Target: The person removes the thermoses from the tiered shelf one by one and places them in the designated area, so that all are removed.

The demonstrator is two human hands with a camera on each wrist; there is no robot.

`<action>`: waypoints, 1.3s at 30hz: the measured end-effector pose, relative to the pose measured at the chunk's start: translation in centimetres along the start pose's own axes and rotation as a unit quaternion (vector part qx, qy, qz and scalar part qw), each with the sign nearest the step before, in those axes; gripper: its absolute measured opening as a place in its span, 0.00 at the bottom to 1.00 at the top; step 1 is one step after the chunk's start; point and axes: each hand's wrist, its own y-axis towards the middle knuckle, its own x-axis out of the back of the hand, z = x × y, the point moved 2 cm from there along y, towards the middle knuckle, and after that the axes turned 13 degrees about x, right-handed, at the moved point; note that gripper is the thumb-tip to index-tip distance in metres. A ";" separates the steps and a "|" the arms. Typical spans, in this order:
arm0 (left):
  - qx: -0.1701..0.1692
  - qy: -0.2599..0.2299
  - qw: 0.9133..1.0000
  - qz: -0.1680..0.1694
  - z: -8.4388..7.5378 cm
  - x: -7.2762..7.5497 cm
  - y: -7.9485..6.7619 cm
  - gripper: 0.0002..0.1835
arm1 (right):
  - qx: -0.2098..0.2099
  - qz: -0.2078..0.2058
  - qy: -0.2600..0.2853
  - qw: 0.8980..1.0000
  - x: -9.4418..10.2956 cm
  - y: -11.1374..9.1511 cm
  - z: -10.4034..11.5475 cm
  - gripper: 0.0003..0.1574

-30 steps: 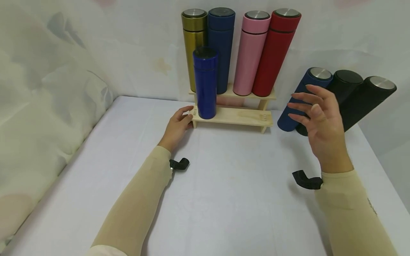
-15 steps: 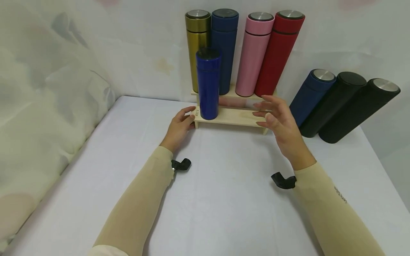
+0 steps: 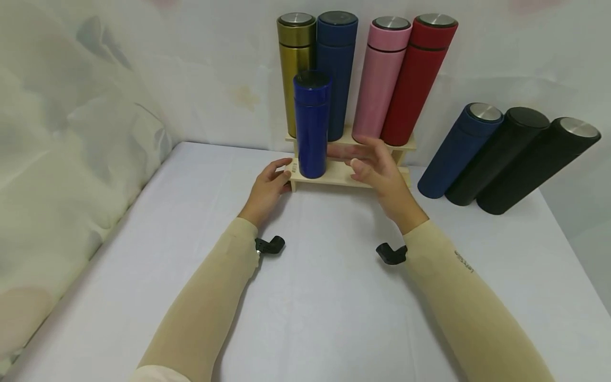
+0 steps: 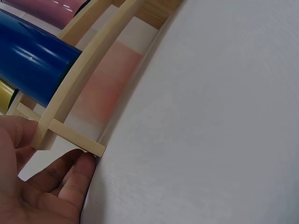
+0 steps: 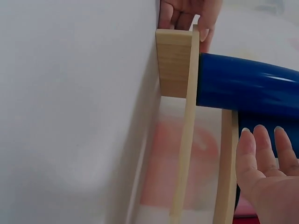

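Nearest, a beige right sleeve (image 3: 458, 302) bears small dark lettering near the wrist, too small and skewed to read; each forearm carries a black wrist mount (image 3: 391, 254). On the white-covered counter (image 3: 310, 276), the left hand (image 3: 264, 191) grasps the left end of a two-step wooden stand (image 3: 350, 178), thumb at the lower board and fingers by the leg, presumably to steady it. The right hand (image 3: 382, 178) is released, fingers loosely extended before the stand, holding nothing; it appears clear of the glossy blue bottle (image 3: 312, 130), but contact with the stand cannot be confirmed. That bottle is upright at the left of the lower step. A dark mark on the step's left end is illegible. To the right, on the counter, a matte blue bottle (image 3: 458, 151), a black bottle (image 3: 496, 154) and a second black bottle (image 3: 537, 164) stand grouped, apparently set aside off the stand. On the upper step stand a gold bottle (image 3: 288, 69), a dark blue bottle (image 3: 340, 69), a pink bottle (image 3: 382, 79) and a red bottle (image 3: 422, 79), evidently raised to show behind the lower row. No brand is visible on any bottle. Farthest hangs a pale patterned backdrop (image 3: 215, 63).
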 end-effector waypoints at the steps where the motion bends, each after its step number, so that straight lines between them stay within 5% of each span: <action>1: 0.001 0.001 1.000 0.000 0.0 0.0 0.0 0.23 | -0.003 -0.001 -0.004 1.000 -0.2 0.3 -0.2 0.49; 17: 0.002 -0.002 1.000 0.004 -0.1 -0.2 0.1 0.22 | -0.015 -0.030 -0.049 0.998 -2.6 4.3 -1.7 0.51; 39: 0.001 0.013 1.000 0.007 -0.3 -0.5 -0.1 0.22 | -0.025 -0.071 -0.075 0.994 -4.3 6.0 -2.2 0.54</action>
